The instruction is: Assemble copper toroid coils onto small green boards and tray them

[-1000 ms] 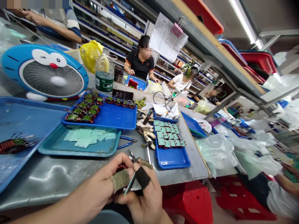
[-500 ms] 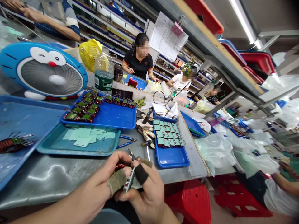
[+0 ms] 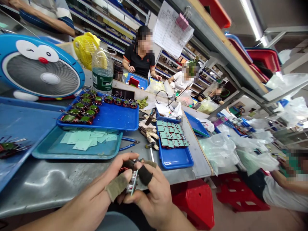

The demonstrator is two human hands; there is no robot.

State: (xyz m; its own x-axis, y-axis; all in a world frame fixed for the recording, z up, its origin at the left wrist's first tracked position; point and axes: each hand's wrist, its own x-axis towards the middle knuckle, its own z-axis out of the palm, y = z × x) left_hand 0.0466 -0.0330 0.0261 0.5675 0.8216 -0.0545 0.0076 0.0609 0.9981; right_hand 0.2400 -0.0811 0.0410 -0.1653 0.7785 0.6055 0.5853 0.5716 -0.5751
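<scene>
Just past the bench's near edge, both my hands meet around one small part. My left hand [image 3: 108,183], with a cloth finger cover on its thumb, is closed on a red wire-wound coil [image 3: 123,169]. A thin pale green board [image 3: 135,183], held on edge against the coil, is pinched by my right hand [image 3: 156,197], which wears a black finger cover. Pale leads show between coil and board. A dark tip sticks out by the upper fingertips; what it belongs to is hidden. Beyond my hands, blue-handled cutters [image 3: 128,144] lie on the bench.
A teal tray [image 3: 77,154] holds loose pale green boards, with a blue tray [image 3: 117,120] of coils above it. Board-topped coils stand in another blue tray [image 3: 176,159] at right. A hammer [image 3: 151,149], bottle [image 3: 102,70] and cartoon fan [image 3: 45,77] are beyond.
The view has shifted slightly, moving most of the bench left in the picture. Between my fingers the board has turned a little, and more of the pale leads beside it shows. Both hands keep their hold.
</scene>
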